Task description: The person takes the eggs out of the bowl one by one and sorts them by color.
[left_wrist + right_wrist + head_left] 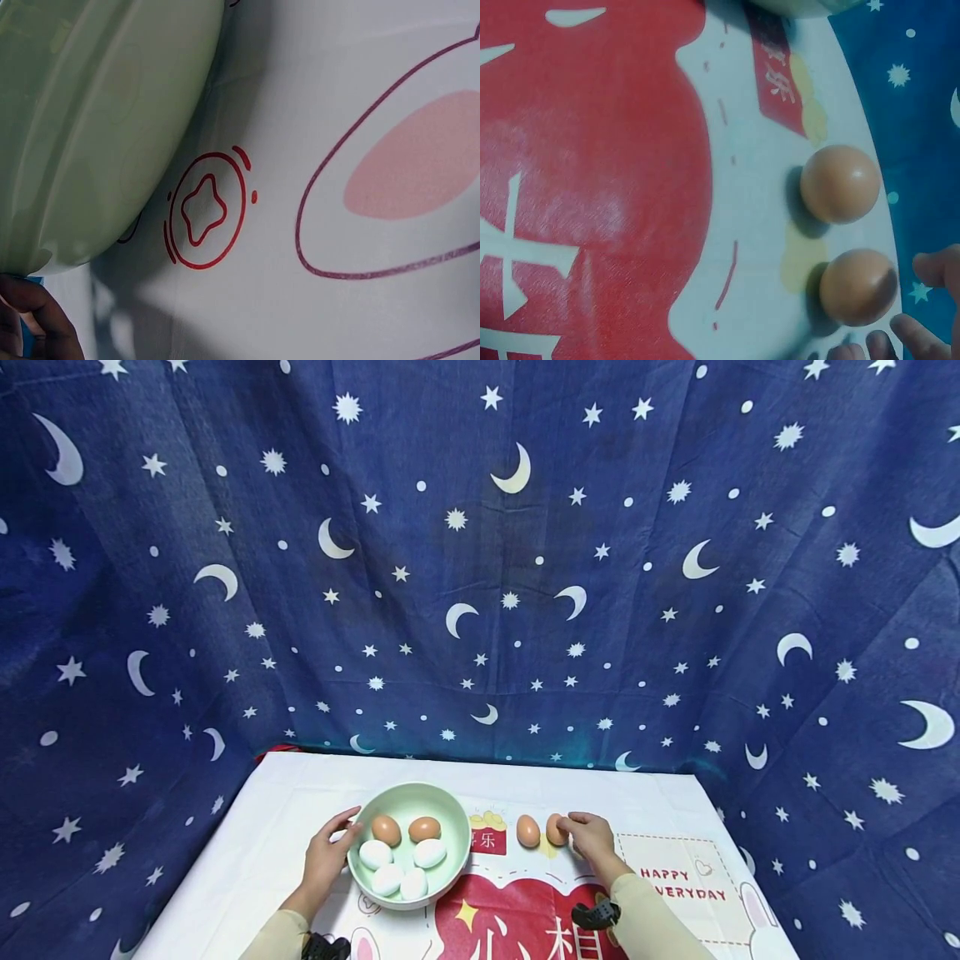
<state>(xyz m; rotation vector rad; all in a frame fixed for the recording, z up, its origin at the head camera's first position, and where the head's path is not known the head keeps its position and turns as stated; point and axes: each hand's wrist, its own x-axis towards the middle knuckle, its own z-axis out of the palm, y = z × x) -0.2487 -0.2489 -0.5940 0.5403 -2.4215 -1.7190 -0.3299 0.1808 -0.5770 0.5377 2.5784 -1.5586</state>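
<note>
Right hand [590, 841] is at the right brown egg [556, 830], fingers part open and spread along its outer side; no closed grip visible, can't tell if the fingertips touch. That egg lies on the tabletop [315, 777], right of middle, toward the far edge. Left brown egg [528, 832] is just beside it, with a small gap between.

Left hand [325, 860] is at the bowl's left side, loosely open, thumb and forefinger apart by the rim; looks like light steadying, no firm hold seen.

Step in hand reads as a pickup. Best done with thumb and fingers on opposite sides around the egg's middle, light even pressure, straight lift. A one-sided push could roll it into its neighbour; squeezing hard risks a slip or crack.

Container: pale green bowl [460, 860], upright, left of the tabletop's middle. Six eggs inside: two brown eggs [386, 830] toward the far side, four white eggs [387, 879] nearer the person, front two touching. Floor shows between them.
</note>
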